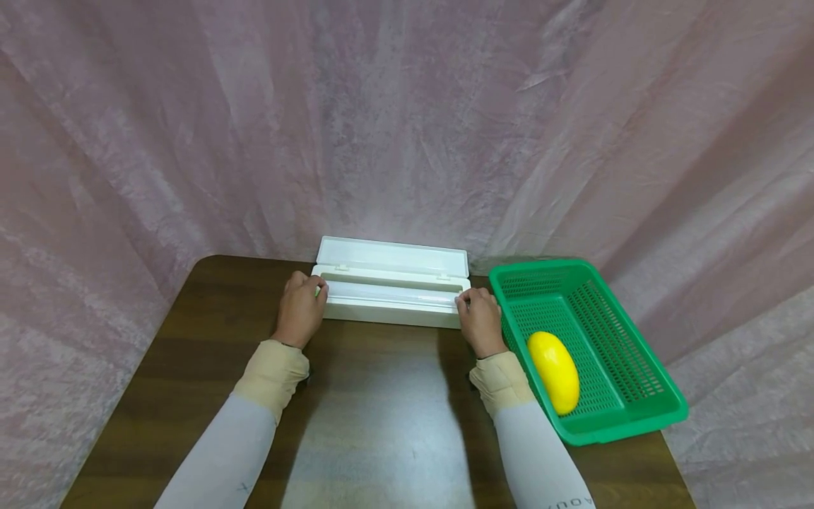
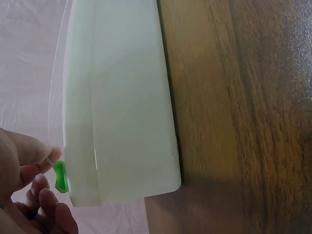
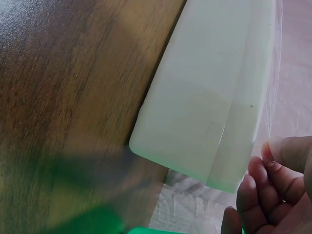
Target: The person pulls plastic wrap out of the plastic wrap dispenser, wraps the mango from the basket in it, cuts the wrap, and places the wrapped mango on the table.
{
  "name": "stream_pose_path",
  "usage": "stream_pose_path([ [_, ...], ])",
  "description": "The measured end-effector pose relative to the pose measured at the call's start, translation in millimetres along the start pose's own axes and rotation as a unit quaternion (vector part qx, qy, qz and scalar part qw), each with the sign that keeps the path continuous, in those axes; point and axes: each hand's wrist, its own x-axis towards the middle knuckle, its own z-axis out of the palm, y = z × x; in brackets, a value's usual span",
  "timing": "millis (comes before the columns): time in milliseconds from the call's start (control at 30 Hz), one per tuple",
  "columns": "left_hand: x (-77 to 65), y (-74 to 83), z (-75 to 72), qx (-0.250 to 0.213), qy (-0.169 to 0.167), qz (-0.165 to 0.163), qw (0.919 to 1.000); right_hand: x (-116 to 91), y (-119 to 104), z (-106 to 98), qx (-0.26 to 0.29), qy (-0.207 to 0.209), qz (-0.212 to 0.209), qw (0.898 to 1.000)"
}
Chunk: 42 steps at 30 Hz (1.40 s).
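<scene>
A white cling film dispenser point(image 1: 391, 313) stands at the far side of the table with its lid point(image 1: 393, 256) raised at the back. Clear cling film point(image 1: 388, 293) lies across its opening. At the left end, my left hand point(image 1: 300, 309) pinches the film's edge between thumb and finger. A green slide cutter point(image 2: 60, 176) sits just below those fingertips in the left wrist view. My right hand point(image 1: 481, 322) pinches the film at the other end; the right wrist view shows the film point(image 3: 272, 105) drawn together into the fingertips, its other fingers curled.
Right of the dispenser, close by my right forearm, is a green plastic basket point(image 1: 626, 430). A mango-shaped yellow fruit point(image 1: 555, 372) lies inside it. The brown wooden table point(image 1: 375, 424) meets a pink curtain point(image 1: 394, 127) behind the dispenser.
</scene>
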Motion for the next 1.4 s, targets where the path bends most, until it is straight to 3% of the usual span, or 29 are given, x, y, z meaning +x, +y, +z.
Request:
stream_pose_path([
  [500,3.9,3.9,-7.3,0.026,-0.021,-0.011,0.9994,-0.4,-3.9,-3.2,0.000,0.014,-0.016,1.000],
  [800,6.9,7.2,-9.1,0.014,-0.008,0.003,0.9999,1.4,-3.7,-7.4,0.003,0.025,-0.028,0.999],
  [1000,7.5,7.2,-9.8,0.011,0.004,0.011,0.9999,2.4,-3.7,-9.3,0.004,0.011,-0.022,1.000],
  [1400,8.9,8.8,-15.9,0.006,-0.011,-0.011,0.9999,4.8,-8.1,-13.9,0.006,0.004,-0.026,1.000],
])
